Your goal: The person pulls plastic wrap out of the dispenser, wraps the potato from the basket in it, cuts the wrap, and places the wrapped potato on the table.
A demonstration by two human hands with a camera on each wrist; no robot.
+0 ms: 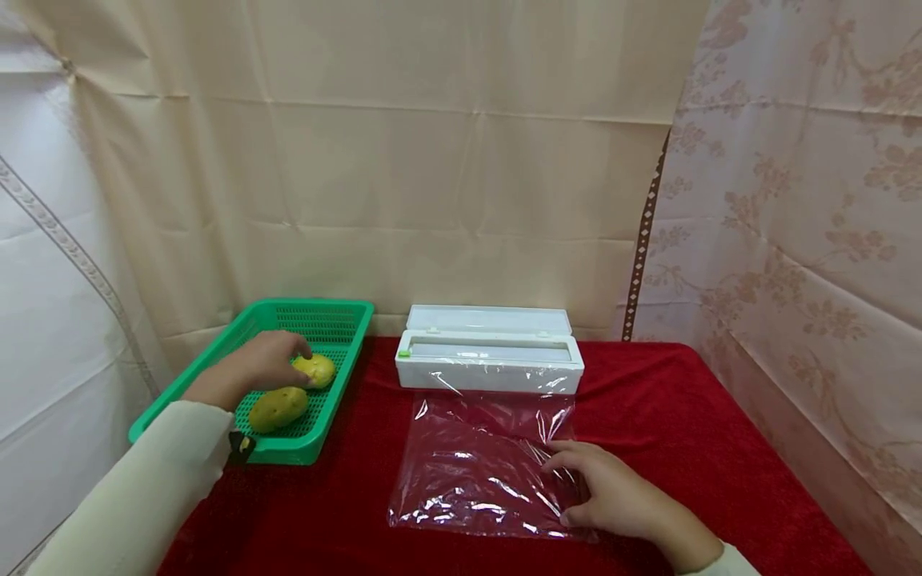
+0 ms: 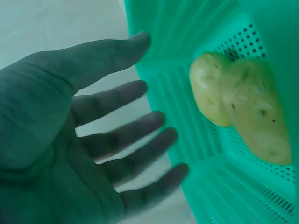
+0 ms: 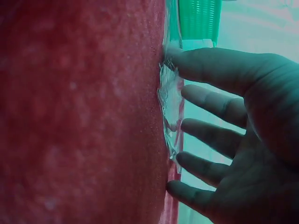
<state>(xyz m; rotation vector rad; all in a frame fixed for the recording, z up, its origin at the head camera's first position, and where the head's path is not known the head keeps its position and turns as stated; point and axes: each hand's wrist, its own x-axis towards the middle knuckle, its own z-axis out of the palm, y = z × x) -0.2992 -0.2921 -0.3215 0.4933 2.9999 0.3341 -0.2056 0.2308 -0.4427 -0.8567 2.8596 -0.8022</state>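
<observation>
Two potatoes lie in a green plastic basket (image 1: 363, 352): a yellow potato (image 1: 317, 370) farther back and a browner potato (image 1: 278, 409) nearer the front. My left hand (image 1: 270, 364) hovers over the basket beside the yellow potato. In the left wrist view its fingers are spread, with a gap before the potatoes. A sheet of clear plastic wrap (image 1: 468, 472) lies flat on the red cloth, drawn out from a white wrap dispenser (image 1: 490, 376). At the sheet's right edge rests my right hand (image 1: 612, 488), fingers loosely extended over the film.
The dispenser's lid (image 1: 490, 320) is raised at the back, and a small green piece (image 1: 405, 354) sits on its left end. Red cloth (image 1: 648, 400) covers the table. Beige curtain (image 1: 432, 160) hangs behind, with patterned fabric (image 1: 814, 200) along the right.
</observation>
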